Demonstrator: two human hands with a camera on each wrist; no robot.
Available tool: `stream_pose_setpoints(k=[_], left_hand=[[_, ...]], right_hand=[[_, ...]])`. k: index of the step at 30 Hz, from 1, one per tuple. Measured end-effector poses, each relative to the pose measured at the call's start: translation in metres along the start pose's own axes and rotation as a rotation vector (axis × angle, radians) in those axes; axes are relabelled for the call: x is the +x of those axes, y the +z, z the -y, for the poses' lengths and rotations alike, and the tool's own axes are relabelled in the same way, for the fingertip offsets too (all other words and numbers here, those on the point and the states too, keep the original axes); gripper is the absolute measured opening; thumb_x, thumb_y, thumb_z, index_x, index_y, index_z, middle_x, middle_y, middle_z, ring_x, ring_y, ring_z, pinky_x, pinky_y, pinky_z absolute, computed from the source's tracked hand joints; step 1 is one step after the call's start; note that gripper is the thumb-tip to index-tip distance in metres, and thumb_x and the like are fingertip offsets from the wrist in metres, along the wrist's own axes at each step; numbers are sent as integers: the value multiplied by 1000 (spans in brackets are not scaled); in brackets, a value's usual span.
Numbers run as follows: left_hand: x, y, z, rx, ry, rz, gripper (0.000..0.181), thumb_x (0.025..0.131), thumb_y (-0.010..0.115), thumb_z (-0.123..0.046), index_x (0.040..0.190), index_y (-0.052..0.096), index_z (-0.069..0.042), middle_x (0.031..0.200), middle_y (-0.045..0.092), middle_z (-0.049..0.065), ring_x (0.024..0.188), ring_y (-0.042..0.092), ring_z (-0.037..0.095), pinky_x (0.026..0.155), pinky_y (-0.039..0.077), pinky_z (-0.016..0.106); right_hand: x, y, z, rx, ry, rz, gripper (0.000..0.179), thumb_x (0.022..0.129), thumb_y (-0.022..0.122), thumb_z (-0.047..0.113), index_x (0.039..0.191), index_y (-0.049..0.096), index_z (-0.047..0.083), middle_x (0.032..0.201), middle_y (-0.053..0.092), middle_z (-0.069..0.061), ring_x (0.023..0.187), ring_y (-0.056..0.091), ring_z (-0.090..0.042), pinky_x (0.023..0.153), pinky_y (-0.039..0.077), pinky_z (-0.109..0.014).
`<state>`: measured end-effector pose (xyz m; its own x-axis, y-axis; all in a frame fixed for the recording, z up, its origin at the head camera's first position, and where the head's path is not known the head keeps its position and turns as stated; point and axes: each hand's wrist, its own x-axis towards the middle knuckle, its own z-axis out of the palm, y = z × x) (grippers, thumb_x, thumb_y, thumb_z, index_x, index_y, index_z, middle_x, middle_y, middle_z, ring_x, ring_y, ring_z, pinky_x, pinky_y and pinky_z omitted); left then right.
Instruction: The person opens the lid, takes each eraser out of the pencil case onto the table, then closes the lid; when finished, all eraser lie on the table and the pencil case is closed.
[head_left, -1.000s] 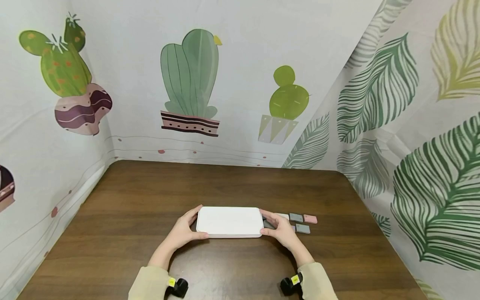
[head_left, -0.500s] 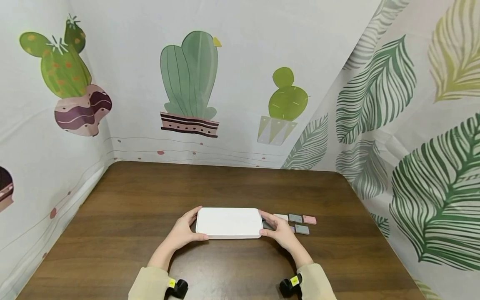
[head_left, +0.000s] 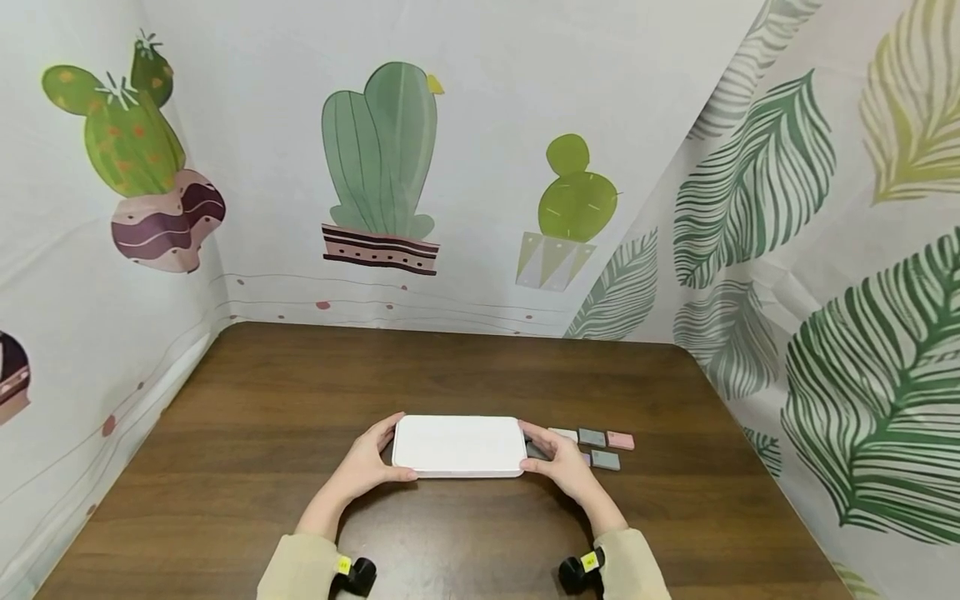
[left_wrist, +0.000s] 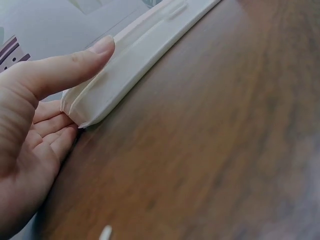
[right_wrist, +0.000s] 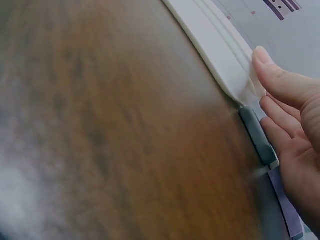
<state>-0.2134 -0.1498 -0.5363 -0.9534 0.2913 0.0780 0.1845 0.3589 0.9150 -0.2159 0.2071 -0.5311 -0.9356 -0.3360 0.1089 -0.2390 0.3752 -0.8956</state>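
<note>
A white rectangular box (head_left: pixel 459 446) with rounded corners rests on the table, its long side toward me. A seam runs along its side in the left wrist view. My left hand (head_left: pixel 367 456) holds the box's left end, thumb at the near corner and fingers round the far one. At the opposite end, my right hand (head_left: pixel 561 461) grips it the same way. By the right hand's fingers, a dark grey-green block (right_wrist: pixel 256 135) lies close against the box's end, followed by a purple block (right_wrist: pixel 285 200). The box's contents, if any, are hidden.
Beyond the right hand lie several small flat blocks, among them a dark grey block (head_left: pixel 592 437), a pink block (head_left: pixel 621 440) and a grey-blue block (head_left: pixel 605 459). The brown wooden table (head_left: pixel 465 367) meets a printed cloth backdrop (head_left: pixel 480 167) at its back edge.
</note>
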Motion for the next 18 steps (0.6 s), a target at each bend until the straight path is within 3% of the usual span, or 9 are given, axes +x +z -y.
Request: stream_pose_setpoints(k=[7,13,16,18], left_hand=[[0,-2,1,19,-1,5,104,68,90,-19,149,31,6,153,31,30,140,36,44,115,36,48],[-1,-5,-1,15,9,10,102,72,88,-19,149,28,8,154,28,31,141,32,45,116,33,49],[-2,-4,-5,14,64,-30,88,80,81,-16,148,30,10,153,32,30,140,34,45,115,33,51],[-3,-4,-6,29,133,-81,78,85,76,-12,146,34,9,150,37,29,138,37,44,113,36,53]], right_hand=[[4,0,1,-28,-33,15,65,84,76,18,140,51,-1,144,51,-20,134,47,-38,113,41,-45],[3,-2,7,-45,-44,10,60,85,74,13,138,51,-4,141,53,-22,132,50,-39,111,40,-53],[0,-5,23,-33,2,-19,54,87,72,8,136,52,-6,138,55,-25,129,51,-40,110,42,-54],[0,-6,27,-45,17,-62,47,89,70,8,133,55,-4,134,58,-24,125,55,-40,108,45,-54]])
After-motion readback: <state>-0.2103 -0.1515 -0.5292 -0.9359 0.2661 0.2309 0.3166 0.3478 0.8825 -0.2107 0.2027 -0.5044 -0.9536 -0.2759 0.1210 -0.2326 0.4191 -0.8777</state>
